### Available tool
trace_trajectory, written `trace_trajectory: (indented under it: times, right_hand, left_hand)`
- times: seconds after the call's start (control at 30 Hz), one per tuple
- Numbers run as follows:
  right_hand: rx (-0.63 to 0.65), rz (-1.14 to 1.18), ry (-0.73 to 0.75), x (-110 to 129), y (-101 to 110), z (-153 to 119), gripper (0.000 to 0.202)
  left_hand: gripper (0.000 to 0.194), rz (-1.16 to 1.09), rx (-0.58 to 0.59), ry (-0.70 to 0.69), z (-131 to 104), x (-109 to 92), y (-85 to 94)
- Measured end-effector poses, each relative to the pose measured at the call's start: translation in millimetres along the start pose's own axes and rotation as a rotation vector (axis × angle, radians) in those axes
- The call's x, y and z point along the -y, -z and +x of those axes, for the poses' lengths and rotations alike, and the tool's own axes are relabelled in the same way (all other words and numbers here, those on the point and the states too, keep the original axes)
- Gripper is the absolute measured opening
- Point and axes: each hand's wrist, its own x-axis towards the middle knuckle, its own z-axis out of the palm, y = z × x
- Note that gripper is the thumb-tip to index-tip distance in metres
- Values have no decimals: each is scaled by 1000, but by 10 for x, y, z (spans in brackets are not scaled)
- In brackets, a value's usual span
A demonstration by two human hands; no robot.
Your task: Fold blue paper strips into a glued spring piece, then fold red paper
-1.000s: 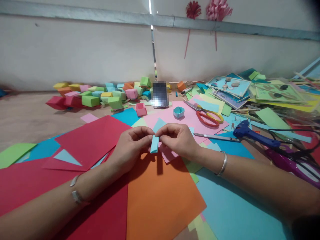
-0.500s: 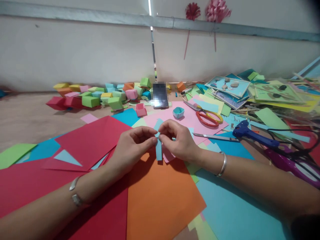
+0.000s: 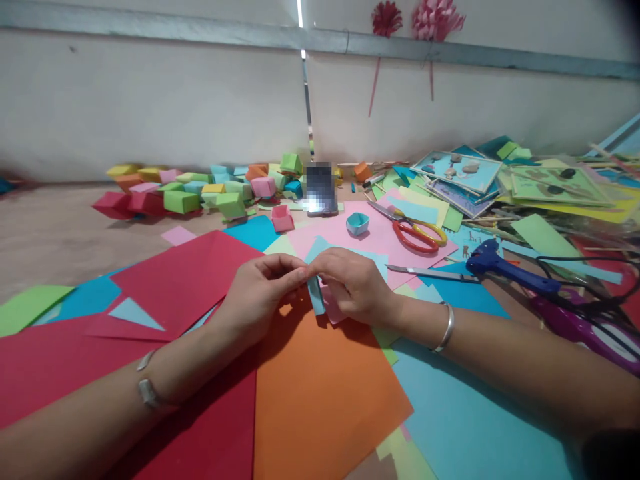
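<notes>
Right hand [image 3: 359, 285] has shifted in against left hand [image 3: 263, 293], both pinching the top of the blue strip [image 3: 316, 297] above the far end of the orange sheet [image 3: 325, 400], probably to steady it.

A brown surface [image 3: 55, 220] is carrying an orange sheet [image 3: 320, 400]. Red paper [image 3: 215, 407] is lying left of that sheet, light-blue paper [image 3: 475, 400] right. Paper boxes [image 3: 181, 201] are resting beyond it, leftward.

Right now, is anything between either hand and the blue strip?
Nothing visible is. The left hand and right hand meet at the top end of the blue strip; its lower end shows uncovered. The scissors lie beyond the hands, off to the right.
</notes>
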Motion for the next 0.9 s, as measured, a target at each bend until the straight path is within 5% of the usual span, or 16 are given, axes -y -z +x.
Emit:
trace_trajectory:
  times: [0.53, 0.73, 0.9]
  right_hand:
    - [-50, -103, 96, -75, -18, -16, 17]
    - [-226, 166, -171, 31, -53, 20, 11]
    - [-252, 401, -390, 54, -81, 38, 10]
  left_hand:
    - [40, -115, -51, 61, -17, -68, -80]
    - [33, -263, 35, 68, -11, -59, -101]
    - [28, -248, 92, 55, 3, -39, -89]
